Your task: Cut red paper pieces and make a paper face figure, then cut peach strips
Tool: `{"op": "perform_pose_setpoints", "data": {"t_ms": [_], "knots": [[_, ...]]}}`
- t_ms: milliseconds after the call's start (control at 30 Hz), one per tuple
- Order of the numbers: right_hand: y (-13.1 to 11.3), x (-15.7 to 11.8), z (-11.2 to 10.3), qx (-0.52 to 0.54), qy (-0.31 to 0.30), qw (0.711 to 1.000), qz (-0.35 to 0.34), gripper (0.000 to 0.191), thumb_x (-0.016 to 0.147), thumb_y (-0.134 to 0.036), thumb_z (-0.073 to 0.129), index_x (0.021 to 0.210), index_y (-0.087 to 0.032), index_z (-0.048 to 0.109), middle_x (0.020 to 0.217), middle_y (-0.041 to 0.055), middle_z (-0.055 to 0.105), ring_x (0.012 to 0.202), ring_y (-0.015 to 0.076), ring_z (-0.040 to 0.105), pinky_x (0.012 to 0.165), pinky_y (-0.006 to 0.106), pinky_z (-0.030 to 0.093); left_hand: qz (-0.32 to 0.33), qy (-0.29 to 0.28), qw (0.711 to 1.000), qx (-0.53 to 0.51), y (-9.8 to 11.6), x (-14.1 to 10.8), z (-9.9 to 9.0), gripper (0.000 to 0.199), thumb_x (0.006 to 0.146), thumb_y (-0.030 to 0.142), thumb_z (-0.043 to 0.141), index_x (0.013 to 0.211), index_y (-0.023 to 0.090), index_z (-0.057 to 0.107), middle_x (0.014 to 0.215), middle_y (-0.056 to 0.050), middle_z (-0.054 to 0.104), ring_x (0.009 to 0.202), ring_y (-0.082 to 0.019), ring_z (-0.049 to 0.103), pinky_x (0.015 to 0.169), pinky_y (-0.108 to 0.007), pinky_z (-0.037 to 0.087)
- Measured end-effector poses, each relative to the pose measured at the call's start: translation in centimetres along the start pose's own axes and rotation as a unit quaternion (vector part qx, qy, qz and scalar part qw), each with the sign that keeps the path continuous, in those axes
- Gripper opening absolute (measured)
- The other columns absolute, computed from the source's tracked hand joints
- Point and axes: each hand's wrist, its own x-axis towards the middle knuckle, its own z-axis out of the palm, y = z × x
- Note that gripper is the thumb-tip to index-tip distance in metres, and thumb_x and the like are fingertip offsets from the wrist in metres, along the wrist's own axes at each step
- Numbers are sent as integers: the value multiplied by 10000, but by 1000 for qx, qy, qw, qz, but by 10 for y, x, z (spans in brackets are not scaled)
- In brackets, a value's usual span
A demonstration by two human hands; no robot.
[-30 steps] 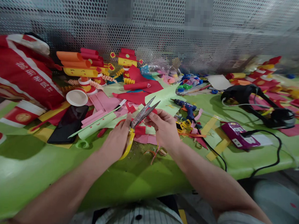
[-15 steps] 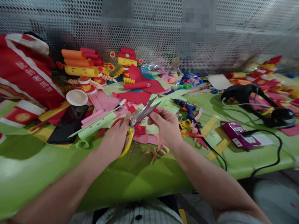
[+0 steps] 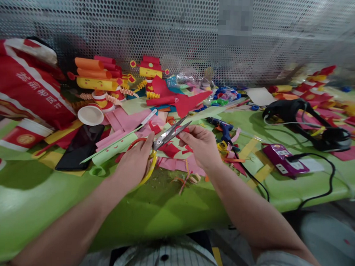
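Note:
My left hand [image 3: 137, 158] is closed round the yellow and red handles of a pair of scissors [image 3: 164, 138]. Its blades are slightly apart and point up and to the right. Between thumb and fingers, my right hand [image 3: 203, 147] pinches a small piece of red paper [image 3: 180, 130] by the blades; the fingers hide part of it. Just under the scissors lie red scraps [image 3: 170, 149] and pink paper strips [image 3: 171, 163]. A rolled light green paper [image 3: 114, 148] and a craft knife [image 3: 148, 118] are left of the blades. Red paper [image 3: 191, 104] lies beyond them.
A phone [image 3: 80, 147], paper cups [image 3: 25, 135] and a red bag [image 3: 28, 81] stand left. Paper figures [image 3: 96, 83] line the mesh wall. To the right are a blue glue gun [image 3: 222, 127], a purple power strip [image 3: 285, 159] and a black headset [image 3: 303, 123].
The red piece at the blades looks smaller, and more red scraps lie beneath the scissors. The large red paper behind has a different outline. Both hands stay nearly in place.

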Motion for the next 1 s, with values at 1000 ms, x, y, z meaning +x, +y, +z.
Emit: {"op": "perform_pose_setpoints", "data": {"t_ms": [1000], "knots": [[-6,4,-11,-115,-52,992,11,85,612,-240,609,635,-181,553,494,-57,535,369,53,468,378,193,417,36,10,998,41,-7,1,-2,634,732,62,403,1356,126,309,1030,-118,630,817,-216,617,689,-326,489]]}}
